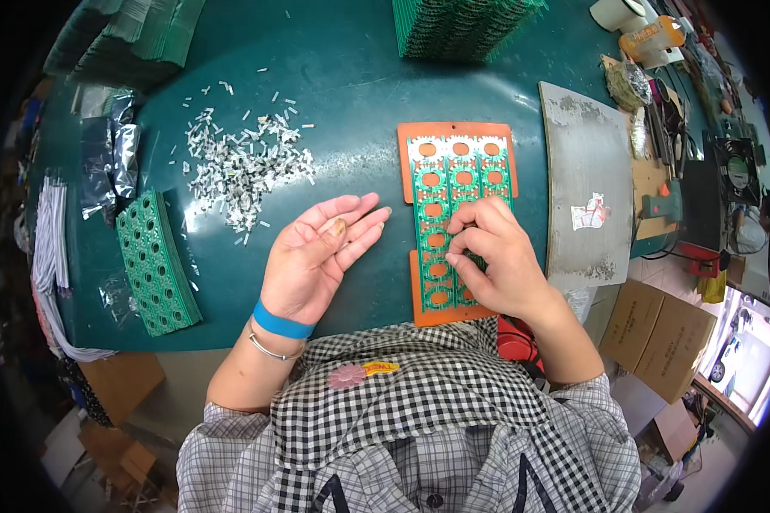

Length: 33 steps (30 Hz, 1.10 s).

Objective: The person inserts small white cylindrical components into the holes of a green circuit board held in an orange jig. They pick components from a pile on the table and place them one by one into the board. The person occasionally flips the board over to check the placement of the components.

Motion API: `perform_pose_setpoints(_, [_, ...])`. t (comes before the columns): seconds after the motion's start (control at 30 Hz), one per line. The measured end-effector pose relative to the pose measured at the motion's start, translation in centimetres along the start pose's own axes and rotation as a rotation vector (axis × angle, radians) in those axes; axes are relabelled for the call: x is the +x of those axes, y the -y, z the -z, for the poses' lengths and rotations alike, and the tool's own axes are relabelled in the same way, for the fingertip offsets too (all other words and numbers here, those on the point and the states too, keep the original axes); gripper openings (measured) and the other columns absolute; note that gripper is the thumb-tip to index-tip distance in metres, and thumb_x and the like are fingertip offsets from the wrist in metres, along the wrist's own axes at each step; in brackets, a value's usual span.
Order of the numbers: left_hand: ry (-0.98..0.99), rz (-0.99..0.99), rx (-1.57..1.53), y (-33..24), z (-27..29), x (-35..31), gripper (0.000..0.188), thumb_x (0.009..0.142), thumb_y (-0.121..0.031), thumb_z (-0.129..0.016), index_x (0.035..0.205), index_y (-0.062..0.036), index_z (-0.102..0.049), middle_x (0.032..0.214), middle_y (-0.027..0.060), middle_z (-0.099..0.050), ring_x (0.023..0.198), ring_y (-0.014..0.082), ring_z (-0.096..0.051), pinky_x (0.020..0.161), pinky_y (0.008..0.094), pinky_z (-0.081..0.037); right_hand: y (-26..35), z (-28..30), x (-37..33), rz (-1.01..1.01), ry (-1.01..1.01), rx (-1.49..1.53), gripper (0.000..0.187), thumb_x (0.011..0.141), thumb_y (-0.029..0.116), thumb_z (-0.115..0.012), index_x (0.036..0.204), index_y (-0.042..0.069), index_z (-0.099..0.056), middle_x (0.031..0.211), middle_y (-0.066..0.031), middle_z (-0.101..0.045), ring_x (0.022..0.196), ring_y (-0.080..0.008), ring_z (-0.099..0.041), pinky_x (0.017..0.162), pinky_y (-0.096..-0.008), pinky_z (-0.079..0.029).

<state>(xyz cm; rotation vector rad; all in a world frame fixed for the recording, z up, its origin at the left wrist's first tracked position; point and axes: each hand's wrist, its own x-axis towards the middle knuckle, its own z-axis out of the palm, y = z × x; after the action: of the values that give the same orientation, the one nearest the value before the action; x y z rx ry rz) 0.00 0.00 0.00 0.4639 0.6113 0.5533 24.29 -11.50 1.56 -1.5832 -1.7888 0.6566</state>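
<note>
A green circuit board panel (pixel 434 225) with rows of oval cutouts lies on an orange backing plate (pixel 458 129). Over its lower part is my right hand (pixel 503 261), thumb and fingertips drawn together in a pinch close to the board. Whatever sits between those fingertips is too small to make out. To the left of the panel, my left hand (pixel 316 256) is turned palm up above the table, its fingers stretched out and the thumb bent over them. No piece shows clearly in that palm. A loose heap of small white and dark parts (pixel 246 167) lies beyond it.
Stacked green panels (pixel 156 265) lie at the left beside white cables (pixel 53 239) and silvery bags (pixel 111 162). Taller board stacks (pixel 466 30) stand at the far edge. A grey metal plate (pixel 586 171) lies right, with tools beyond; a cardboard box (pixel 659 333) is below.
</note>
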Motion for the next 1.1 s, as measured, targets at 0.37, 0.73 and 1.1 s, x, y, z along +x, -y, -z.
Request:
perform_pose_setpoints(0.37, [0.021,0.001,0.059,1.5,-0.8,-0.7,0.037,0.101,-0.008,-0.056,0.135,0.0061,-0.049,0.144,0.0275,-0.048,0.130,0.0367,-0.055,0.105,0.0394,-0.052,-0.2,-0.3,0.1,0.070,-0.023,-0.063,0.016,0.071,-0.002,-0.074,0.078,0.003,-0.060,0.097,-0.0071,-0.058,0.096,-0.0282,-0.055,0.081,-0.0390,-0.047])
perform_pose_setpoints(0.73, [0.110,0.076,0.283,1.3,-0.9,-1.1,0.024,0.106,-0.014,-0.049,0.122,0.0015,-0.057,0.104,0.0142,-0.069,0.080,0.0165,-0.066,0.068,0.0257,-0.053,0.3,-1.1,-0.1,0.147,0.007,-0.137,0.019,0.069,0.002,-0.078,0.079,0.004,-0.061,0.093,-0.0054,-0.059,0.088,-0.0253,-0.059,0.073,-0.0376,-0.050])
perform_pose_setpoints(1.1, [0.041,-0.084,0.881,2.3,-3.6,-1.7,0.044,0.098,0.002,-0.054,0.139,-0.0018,-0.039,0.083,0.0071,-0.070,0.066,0.0080,-0.061,0.062,0.0235,-0.050,2.3,-0.1,1.6,0.051,-0.070,0.194,0.016,0.076,0.002,-0.076,0.090,0.005,-0.070,0.089,-0.0047,-0.063,0.085,-0.0234,-0.063,0.073,-0.0345,-0.050])
